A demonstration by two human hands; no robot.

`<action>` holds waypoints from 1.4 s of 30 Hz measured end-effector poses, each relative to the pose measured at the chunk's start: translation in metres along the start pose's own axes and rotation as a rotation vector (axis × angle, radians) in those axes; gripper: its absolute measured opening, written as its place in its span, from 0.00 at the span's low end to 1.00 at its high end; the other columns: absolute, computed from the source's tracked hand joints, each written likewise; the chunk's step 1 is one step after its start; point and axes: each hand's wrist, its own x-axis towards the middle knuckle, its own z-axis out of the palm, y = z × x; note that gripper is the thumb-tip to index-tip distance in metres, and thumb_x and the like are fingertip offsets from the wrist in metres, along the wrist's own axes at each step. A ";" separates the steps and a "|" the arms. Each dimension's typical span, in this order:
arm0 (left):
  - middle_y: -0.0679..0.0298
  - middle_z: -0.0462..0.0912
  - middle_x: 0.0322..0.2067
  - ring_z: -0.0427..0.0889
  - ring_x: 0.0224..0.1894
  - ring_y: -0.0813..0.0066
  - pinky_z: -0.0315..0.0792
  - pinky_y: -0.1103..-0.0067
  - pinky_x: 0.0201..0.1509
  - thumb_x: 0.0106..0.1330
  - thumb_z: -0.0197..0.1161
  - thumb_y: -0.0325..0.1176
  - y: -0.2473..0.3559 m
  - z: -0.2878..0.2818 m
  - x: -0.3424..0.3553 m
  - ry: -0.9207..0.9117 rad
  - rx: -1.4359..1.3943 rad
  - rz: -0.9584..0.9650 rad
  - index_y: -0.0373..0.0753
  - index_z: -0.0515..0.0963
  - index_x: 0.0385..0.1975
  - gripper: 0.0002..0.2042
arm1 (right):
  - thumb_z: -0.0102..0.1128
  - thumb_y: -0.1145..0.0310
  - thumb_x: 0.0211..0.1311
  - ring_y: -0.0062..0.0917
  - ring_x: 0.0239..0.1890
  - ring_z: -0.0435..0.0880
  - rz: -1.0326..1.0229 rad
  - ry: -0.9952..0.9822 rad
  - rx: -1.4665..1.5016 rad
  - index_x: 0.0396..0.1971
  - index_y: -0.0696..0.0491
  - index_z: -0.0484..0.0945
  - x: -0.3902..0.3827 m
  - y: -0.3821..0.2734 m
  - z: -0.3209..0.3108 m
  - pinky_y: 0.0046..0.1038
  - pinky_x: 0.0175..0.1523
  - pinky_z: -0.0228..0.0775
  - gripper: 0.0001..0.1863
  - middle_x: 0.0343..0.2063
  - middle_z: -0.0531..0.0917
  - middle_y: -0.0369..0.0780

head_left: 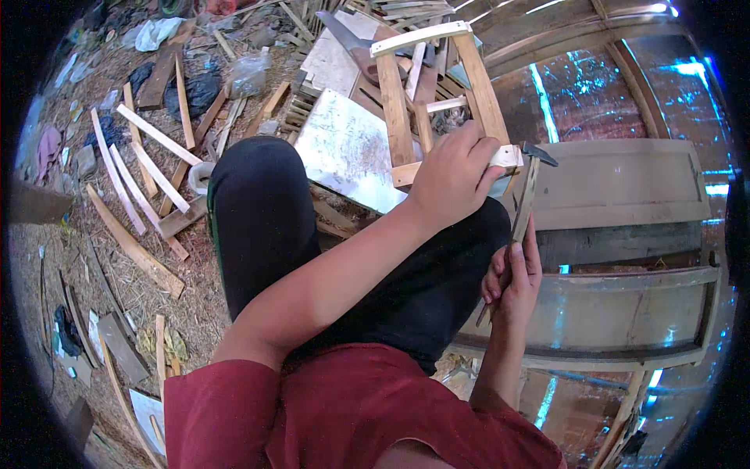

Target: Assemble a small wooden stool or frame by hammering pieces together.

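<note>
My left hand point(451, 178) is closed over the near rail of a small wooden frame point(397, 117), made of pale slats joined at the corners. The frame stands tilted just beyond my knees. In my right hand point(516, 283) is a hammer point(524, 203), gripped low on its wooden handle. Its dark metal head is right beside the near rail's right end; whether they touch I cannot tell. Small dark dots show on that rail end. My left palm hides the middle of the rail, and whether those fingers also pinch a nail cannot be seen.
Behind the frame lie a pale board point(351, 148), a handsaw point(344, 37) and stacked wood strips. Curved wooden pieces point(133, 242) are scattered over the littered ground at left, near a plastic bag point(250, 74). Wooden panels point(617, 184) stand close on my right.
</note>
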 end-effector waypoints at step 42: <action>0.54 0.82 0.54 0.85 0.56 0.61 0.81 0.69 0.62 0.66 0.76 0.27 -0.034 -0.114 -0.071 -0.174 0.208 -0.167 0.36 0.79 0.61 0.24 | 0.53 0.76 0.81 0.19 0.38 0.81 -0.109 -0.410 -0.359 0.82 0.48 0.61 -0.015 0.040 0.004 0.23 0.49 0.77 0.33 0.52 0.87 0.40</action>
